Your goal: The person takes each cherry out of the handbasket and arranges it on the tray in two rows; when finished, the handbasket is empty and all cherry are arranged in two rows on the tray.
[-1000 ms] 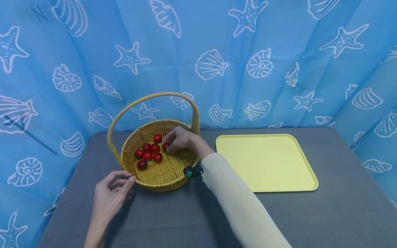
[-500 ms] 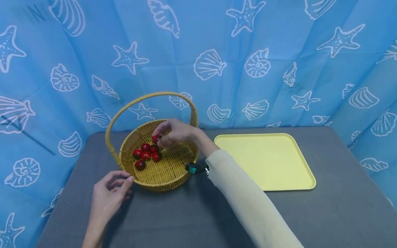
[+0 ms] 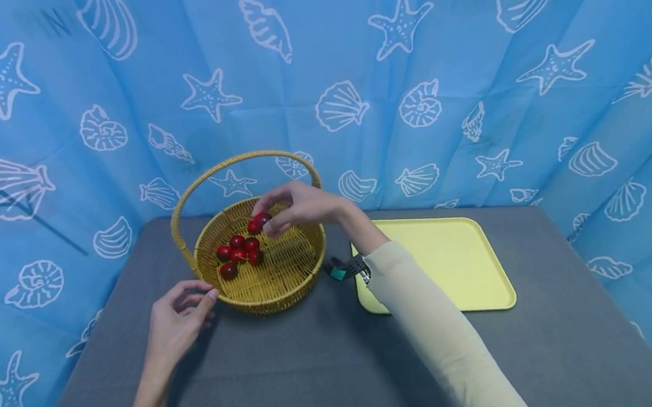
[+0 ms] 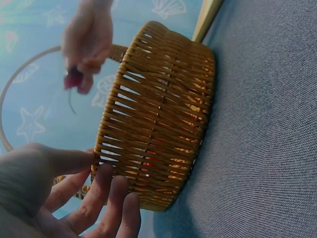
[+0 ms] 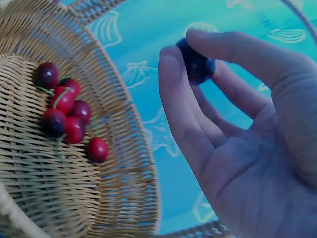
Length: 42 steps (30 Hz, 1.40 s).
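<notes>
A round wicker basket (image 3: 265, 302) with an arched handle holds several red cherries (image 3: 239, 255), some with green stems in the right wrist view. My left hand (image 3: 181, 319) pinches the basket's near-left rim between thumb and fingers, as the left wrist view shows. Above the basket, my right hand (image 3: 305, 206) holds a dark cherry (image 5: 197, 62) between thumb and fingertips. In the left wrist view that cherry's thin stem hangs down below the hand, which is blurred there.
To the right of the basket lies a yellow rectangular tray (image 3: 453, 263), partly covered by the right forearm. Both stand on a grey cloth-covered table (image 3: 294, 374). A blue curtain (image 3: 313, 56) with shell and starfish prints hangs behind.
My right hand has picked up a cherry from the basket and lifted it, its wrist shifting right and up. My left hand keeps its place at the rim.
</notes>
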Tool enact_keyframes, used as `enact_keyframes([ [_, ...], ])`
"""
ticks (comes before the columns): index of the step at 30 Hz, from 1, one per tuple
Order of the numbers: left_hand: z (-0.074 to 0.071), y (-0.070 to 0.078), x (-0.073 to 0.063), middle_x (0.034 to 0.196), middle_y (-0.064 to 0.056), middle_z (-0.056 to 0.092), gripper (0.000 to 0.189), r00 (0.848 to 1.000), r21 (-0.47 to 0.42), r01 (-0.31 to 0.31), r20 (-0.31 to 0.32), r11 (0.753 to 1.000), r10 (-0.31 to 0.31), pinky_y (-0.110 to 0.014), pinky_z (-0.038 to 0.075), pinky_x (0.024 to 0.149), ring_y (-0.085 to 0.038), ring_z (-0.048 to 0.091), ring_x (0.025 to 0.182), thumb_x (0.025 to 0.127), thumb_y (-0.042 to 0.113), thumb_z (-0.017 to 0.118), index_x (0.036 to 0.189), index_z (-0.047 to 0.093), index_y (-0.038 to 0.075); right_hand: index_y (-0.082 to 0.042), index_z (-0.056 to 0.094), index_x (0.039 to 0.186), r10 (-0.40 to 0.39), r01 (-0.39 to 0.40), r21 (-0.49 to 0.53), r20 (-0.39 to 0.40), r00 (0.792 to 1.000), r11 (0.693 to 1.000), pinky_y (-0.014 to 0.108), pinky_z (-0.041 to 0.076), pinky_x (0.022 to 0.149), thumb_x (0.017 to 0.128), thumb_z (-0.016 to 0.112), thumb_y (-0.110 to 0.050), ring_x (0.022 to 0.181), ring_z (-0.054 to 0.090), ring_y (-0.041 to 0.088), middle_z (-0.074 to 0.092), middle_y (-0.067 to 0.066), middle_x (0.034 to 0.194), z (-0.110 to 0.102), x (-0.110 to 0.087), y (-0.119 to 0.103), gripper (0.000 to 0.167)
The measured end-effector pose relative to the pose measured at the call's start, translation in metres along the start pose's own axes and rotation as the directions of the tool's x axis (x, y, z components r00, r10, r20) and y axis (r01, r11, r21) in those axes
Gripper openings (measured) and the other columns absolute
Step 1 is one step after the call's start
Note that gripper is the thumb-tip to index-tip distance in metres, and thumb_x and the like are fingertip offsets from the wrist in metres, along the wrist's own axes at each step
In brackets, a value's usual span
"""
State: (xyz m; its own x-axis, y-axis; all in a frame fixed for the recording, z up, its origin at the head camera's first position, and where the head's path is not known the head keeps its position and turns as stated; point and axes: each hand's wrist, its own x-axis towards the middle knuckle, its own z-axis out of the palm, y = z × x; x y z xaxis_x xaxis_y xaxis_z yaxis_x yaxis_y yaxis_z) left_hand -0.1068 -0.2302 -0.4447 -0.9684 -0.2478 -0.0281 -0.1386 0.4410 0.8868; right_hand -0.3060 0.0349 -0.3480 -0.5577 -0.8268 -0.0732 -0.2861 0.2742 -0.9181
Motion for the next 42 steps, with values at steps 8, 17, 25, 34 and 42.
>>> enact_keyframes([
  [8, -0.001, -0.001, 0.0, 0.112, -0.021, 0.081, 0.035, 1.0, -0.004, -0.014, 0.004, 1.0, 0.014, -0.026, 0.065, 0.067, -0.013, 0.077, 0.076, 0.105, 0.029, 0.074, 0.131, 0.068, 0.006, -0.004, 0.072, 0.129, -0.08, 0.079, 0.024, 0.059, 0.995, 0.997, 0.048, 0.068, 0.091, 0.094, 0.079, -0.009, 0.093, 0.079, 0.024, 0.07, 0.017, 0.132, -0.023, -0.033, -0.003, 0.036],
  [17, 0.0, 0.0, -0.001, 0.11, -0.021, 0.081, 0.033, 1.0, -0.003, -0.009, -0.004, 1.0, 0.009, -0.028, 0.066, 0.067, -0.013, 0.076, 0.075, 0.105, 0.028, 0.075, 0.129, 0.069, 0.006, -0.001, 0.073, 0.128, -0.015, 0.015, -0.007, -0.048, 0.999, 1.0, 0.035, 0.066, 0.087, 0.091, 0.081, -0.008, 0.097, 0.073, 0.021, 0.072, 0.008, 0.121, -0.057, -0.082, 0.019, 0.038],
  [25, 0.0, 0.002, -0.001, 0.111, -0.021, 0.081, 0.033, 1.0, 0.0, 0.003, 0.002, 1.0, -0.003, -0.028, 0.066, 0.068, -0.014, 0.077, 0.077, 0.106, 0.029, 0.074, 0.129, 0.07, 0.006, -0.005, 0.069, 0.141, 0.178, -0.18, 0.003, -0.181, 0.967, 0.984, 0.032, 0.064, 0.1, 0.097, 0.081, -0.014, 0.109, 0.081, 0.028, 0.081, 0.012, 0.121, -0.077, -0.115, 0.061, 0.047],
  [34, -0.003, -0.004, 0.001, 0.111, -0.016, 0.082, 0.035, 1.0, -0.038, -0.005, 0.026, 0.999, 0.006, -0.027, 0.066, 0.07, -0.01, 0.077, 0.079, 0.106, 0.031, 0.074, 0.131, 0.069, 0.006, -0.001, 0.067, 0.142, 0.255, -0.267, 0.006, -0.31, 0.916, 0.964, 0.04, 0.064, 0.103, 0.097, 0.082, -0.012, 0.111, 0.08, 0.035, 0.075, 0.026, 0.129, -0.072, -0.125, 0.121, 0.049],
  [42, -0.002, -0.002, 0.001, 0.113, -0.017, 0.081, 0.037, 0.999, -0.034, 0.014, 0.034, 0.999, -0.013, -0.027, 0.066, 0.071, -0.013, 0.077, 0.081, 0.106, 0.034, 0.073, 0.132, 0.069, 0.007, 0.004, 0.068, 0.136, 0.266, -0.294, -0.027, -0.351, 0.898, 0.956, 0.039, 0.07, 0.084, 0.096, 0.081, -0.004, 0.097, 0.079, 0.029, 0.068, 0.029, 0.136, -0.062, -0.123, 0.149, 0.044],
])
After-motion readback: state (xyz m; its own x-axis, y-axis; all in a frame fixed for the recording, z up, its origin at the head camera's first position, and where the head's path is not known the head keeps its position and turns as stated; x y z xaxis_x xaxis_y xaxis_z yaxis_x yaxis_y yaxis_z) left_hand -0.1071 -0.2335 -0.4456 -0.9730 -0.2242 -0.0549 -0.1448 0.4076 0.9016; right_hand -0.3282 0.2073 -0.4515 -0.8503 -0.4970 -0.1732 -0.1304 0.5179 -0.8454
